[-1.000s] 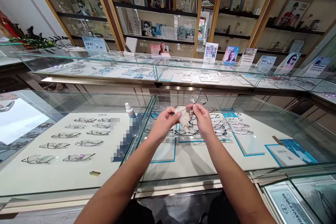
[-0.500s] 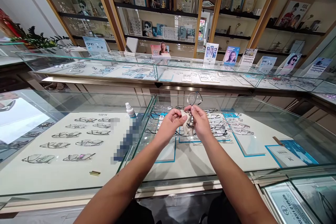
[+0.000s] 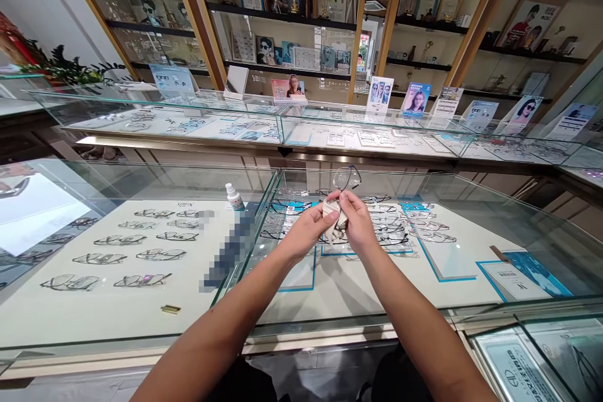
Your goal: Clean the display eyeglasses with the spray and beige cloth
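Grasping a cream cloth (image 3: 332, 229) in bent fingers, the left hand (image 3: 306, 229) meets the right hand (image 3: 358, 220), which pinches the eyeglasses (image 3: 347, 179) between thumb and fingers. Both hands are raised over the glass display case (image 3: 339, 295), whose panes are clear, straight-edged and greenish along the edges, above a smooth off-white base. The cloth is matt and soft-looking, gathered into creased folds that hang below the fingertips.

Condition of the held item: the eyeglasses project above the right fingertips, at the centre of the view. The rim is thin, dark and rounded, with a touch of blue at the top; the lens area is transparent. Their lower portion is hidden by fingers and cloth; its contact with the fabric cannot be fully verified.

Left of the hands: a white bottle (image 3: 234, 197), rounded, with a narrow cap; rows of spectacles (image 3: 120, 239); one small gold-coloured piece (image 3: 170, 309), elongated and shiny.
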Available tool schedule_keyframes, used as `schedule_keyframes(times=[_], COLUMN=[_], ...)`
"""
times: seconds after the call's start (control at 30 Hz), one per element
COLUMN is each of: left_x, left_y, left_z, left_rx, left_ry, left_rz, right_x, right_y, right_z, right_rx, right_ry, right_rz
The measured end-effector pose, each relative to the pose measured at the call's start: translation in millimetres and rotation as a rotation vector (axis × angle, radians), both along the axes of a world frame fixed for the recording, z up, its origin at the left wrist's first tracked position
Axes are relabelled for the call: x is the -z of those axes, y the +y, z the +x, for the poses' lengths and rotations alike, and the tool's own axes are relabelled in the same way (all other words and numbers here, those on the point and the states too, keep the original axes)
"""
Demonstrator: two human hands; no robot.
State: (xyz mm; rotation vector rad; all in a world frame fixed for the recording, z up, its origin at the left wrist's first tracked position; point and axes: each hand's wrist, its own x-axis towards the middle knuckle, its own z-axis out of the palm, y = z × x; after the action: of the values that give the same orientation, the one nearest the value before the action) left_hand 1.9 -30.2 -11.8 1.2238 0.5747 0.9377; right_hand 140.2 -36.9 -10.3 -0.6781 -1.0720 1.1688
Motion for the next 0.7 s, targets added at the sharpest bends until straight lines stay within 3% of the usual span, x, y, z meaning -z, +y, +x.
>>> schedule_keyframes(times=[0.2,0.47,0.7], left_x=[1.7,1.9,5.6], left_y=[-0.1,2.6,3.8], left_z=[1.5,-4.0,-0.2], left_rx=[0.025,-0.037,-0.15], left_ry=[-0.06,0.026,0.058], left_rz=[-0.051,0.127,0.185], right_x=[-0.2,-1.5,-6.3], right_y=[-0.5,0.2,-3.1], right_z=[0.4,1.7,1.7], right_rx=[-0.007,-0.018,-0.081], right_ry=[-0.007,-0.004,-0.034], right_rz=[0.003,-0.001,-0.011])
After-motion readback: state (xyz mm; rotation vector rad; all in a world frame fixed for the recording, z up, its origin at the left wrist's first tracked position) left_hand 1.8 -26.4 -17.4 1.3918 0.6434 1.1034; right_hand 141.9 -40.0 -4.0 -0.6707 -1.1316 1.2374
